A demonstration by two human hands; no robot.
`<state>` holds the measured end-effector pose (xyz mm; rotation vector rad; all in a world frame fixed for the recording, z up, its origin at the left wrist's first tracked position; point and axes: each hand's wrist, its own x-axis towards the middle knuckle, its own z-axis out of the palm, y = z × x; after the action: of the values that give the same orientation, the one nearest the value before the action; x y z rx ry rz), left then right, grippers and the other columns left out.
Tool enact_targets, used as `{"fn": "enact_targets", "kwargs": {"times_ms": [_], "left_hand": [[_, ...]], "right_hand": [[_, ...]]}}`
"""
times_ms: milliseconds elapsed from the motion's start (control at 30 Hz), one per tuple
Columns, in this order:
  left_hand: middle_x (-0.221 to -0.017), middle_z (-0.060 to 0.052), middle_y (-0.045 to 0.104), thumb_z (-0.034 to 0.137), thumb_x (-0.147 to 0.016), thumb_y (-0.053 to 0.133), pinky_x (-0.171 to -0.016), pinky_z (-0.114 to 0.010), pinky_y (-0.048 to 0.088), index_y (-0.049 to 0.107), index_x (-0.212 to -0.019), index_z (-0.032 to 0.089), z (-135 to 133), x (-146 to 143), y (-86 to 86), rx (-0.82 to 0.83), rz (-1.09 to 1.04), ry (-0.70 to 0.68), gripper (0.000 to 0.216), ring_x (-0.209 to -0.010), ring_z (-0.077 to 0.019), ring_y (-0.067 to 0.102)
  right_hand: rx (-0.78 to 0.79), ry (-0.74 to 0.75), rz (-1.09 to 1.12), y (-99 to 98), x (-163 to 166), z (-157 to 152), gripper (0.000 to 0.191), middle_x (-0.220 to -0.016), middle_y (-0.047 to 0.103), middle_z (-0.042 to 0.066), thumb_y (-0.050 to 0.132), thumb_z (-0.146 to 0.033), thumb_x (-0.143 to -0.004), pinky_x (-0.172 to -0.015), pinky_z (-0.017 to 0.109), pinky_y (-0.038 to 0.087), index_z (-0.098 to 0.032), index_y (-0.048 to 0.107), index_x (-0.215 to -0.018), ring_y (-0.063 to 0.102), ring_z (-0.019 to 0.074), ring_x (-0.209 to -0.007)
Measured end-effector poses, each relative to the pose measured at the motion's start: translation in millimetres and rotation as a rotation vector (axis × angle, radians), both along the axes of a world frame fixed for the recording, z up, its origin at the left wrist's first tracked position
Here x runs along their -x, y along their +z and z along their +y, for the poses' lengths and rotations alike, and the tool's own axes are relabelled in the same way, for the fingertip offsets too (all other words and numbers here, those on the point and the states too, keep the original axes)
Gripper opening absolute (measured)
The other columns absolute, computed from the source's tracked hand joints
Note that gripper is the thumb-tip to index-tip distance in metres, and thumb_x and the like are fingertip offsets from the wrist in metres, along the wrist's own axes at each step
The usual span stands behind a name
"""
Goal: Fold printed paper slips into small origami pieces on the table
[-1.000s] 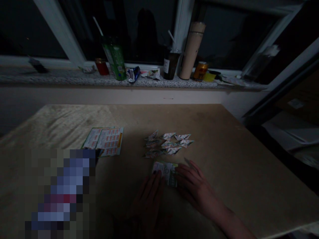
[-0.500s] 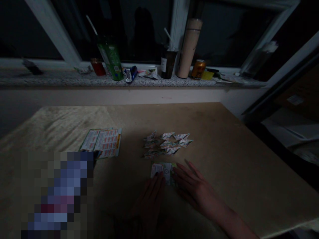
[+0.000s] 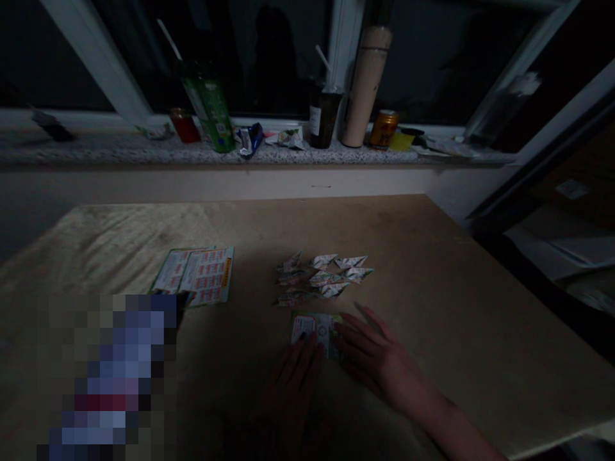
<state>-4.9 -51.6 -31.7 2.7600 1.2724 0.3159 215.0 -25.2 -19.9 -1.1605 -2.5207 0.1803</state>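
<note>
A printed sheet of paper lies on the table in front of me, partly covered by both hands. My left hand rests on its left part with the fingers stretched out; this hand is in deep shadow. On the sheet's right edge lie the extended fingers of my right hand, its index finger lifted a little apart. Just beyond the sheet sits a group of several small folded paper pieces, pointed at the ends and set in loose rows.
Printed sheets lie to the left on the table, beside a blurred-out bluish object. Along the windowsill stand a green bottle, a dark cup, a tall pinkish cylinder and an orange can.
The camera view has shifted slightly. Both hands stay on the paper sheet in nearly the same pose, and the folded pieces have not moved.
</note>
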Motion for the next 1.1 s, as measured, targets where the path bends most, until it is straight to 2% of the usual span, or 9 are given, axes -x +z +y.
{"fn": "enact_targets", "kwargs": {"times_ms": [200,467,600,767,967,1100], "left_hand": [[-0.147,-0.011,0.03,0.043,-0.083,0.051,-0.106,-0.038,0.029,0.008,-0.145,0.014,0,2,-5.5,0.001,-0.009,-0.006,0.081,-0.133,-0.0259,0.03],[-0.145,-0.012,0.034,0.045,-0.085,0.048,-0.106,-0.039,0.029,0.005,-0.145,0.013,1,2,-2.8,-0.008,-0.015,-0.013,0.081,-0.132,-0.0261,0.031],[-0.145,-0.012,0.035,0.05,-0.085,0.046,-0.106,-0.039,0.028,0.009,-0.145,0.013,2,0,-2.8,-0.005,-0.01,-0.02,0.08,-0.131,-0.0258,0.032],[-0.146,-0.01,0.034,0.044,-0.086,0.045,-0.106,-0.038,0.028,0.016,-0.144,0.014,1,1,-0.2,0.019,-0.014,0.0,0.072,-0.132,-0.0255,0.032],[-0.145,-0.01,0.035,0.053,-0.083,0.042,-0.106,-0.038,0.029,0.02,-0.144,0.016,5,2,-15.2,0.042,-0.057,-0.01,0.075,-0.131,-0.0275,0.033],[-0.146,-0.01,0.034,0.052,-0.081,0.045,-0.105,-0.038,0.03,0.018,-0.144,0.016,6,3,-23.0,0.045,-0.067,-0.016,0.078,-0.131,-0.0282,0.033]], "right_hand": [[0.066,0.053,-0.032,-0.9,-5,7,0.04,-0.134,0.051,0.006,0.05,-0.02,-0.089,-0.107,0.056,0.026,-0.023,0.048,-0.129,0.032,0.0243,-0.132],[0.135,0.052,0.004,2.0,-7,13,0.033,-0.126,0.059,0.002,0.051,-0.026,-0.09,-0.109,0.054,0.023,-0.027,0.055,-0.122,0.038,0.0218,-0.129],[0.109,0.067,0.026,3.7,-8,16,0.034,-0.124,0.06,0.003,0.054,-0.026,-0.089,-0.108,0.052,0.025,-0.027,0.055,-0.122,0.042,0.0214,-0.126],[0.09,0.075,0.011,5.2,-9,18,0.031,-0.121,0.062,0.003,0.052,-0.027,-0.089,-0.107,0.051,0.027,-0.026,0.057,-0.119,0.043,0.0214,-0.124],[0.111,0.073,0.05,8.5,-6,22,0.025,-0.114,0.065,0.002,0.051,-0.027,-0.089,-0.106,0.05,0.027,-0.026,0.061,-0.112,0.048,0.0205,-0.118],[0.124,0.06,0.117,9.8,1,26,0.02,-0.105,0.065,0.003,0.052,-0.027,-0.089,-0.106,0.047,0.025,-0.023,0.06,-0.108,0.051,0.0198,-0.111]]}}
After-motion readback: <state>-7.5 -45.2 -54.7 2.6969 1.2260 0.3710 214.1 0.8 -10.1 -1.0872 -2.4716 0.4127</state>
